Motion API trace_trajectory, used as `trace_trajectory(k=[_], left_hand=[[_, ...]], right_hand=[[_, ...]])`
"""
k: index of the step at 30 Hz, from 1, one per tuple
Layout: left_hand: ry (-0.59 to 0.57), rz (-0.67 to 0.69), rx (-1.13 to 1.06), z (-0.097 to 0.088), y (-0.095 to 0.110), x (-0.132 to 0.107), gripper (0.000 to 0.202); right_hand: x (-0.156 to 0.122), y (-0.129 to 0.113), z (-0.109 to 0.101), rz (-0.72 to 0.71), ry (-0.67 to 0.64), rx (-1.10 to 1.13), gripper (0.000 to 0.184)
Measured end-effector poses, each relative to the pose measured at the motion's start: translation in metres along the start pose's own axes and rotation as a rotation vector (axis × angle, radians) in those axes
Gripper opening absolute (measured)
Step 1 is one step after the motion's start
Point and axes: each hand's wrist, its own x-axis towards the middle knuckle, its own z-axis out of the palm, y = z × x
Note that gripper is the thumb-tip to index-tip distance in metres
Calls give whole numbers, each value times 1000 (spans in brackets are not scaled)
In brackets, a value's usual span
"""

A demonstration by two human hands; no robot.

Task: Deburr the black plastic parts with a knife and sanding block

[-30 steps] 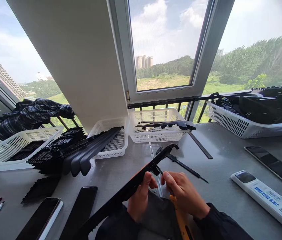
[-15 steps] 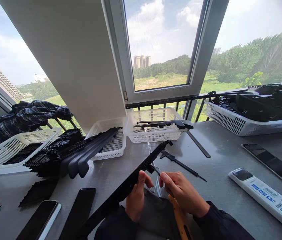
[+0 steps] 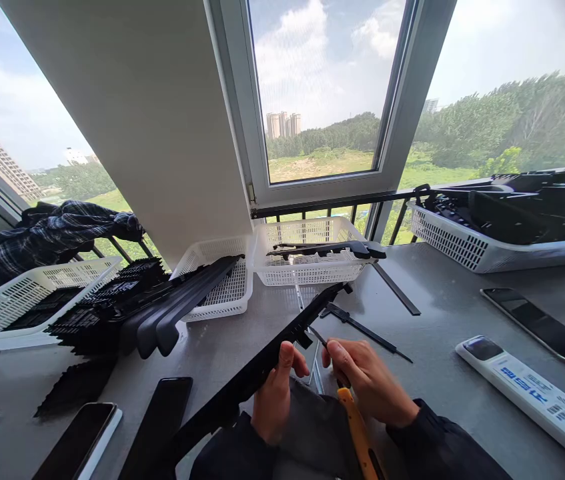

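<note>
My left hand is closed around a long black plastic strip that runs from my lap up toward the white baskets. My right hand grips a yellow-handled knife, with its thin blade tip touching the strip's edge near a small black tab. Both hands sit low at the middle, above the grey table. A second thin black strip lies on the table just beyond my right hand.
White baskets with black parts stand at the back. More black strips and grid pieces pile up at left. Phones, a white remote, dark slabs and pens lie around. A checked cloth hangs on the railing.
The knife tip has shifted a little up along the strip's edge. My hands and the strip have barely moved otherwise; the view has tilted slightly.
</note>
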Motion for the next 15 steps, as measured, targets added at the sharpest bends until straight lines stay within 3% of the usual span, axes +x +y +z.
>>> trace_trajectory(k=[3, 8, 12, 15], left_hand=[[-9, -11, 8, 0, -1, 0, 80], [-8, 24, -46, 1, 2, 0, 78], [-42, 25, -40, 2, 5, 0, 78], [-55, 32, -49, 2, 8, 0, 79]], right_hand=[[-1, 0, 2, -19, -26, 2, 67], [0, 3, -2, 19, 119, 59, 67], [1, 3, -1, 20, 49, 68, 68], [2, 4, -1, 35, 67, 86, 70]])
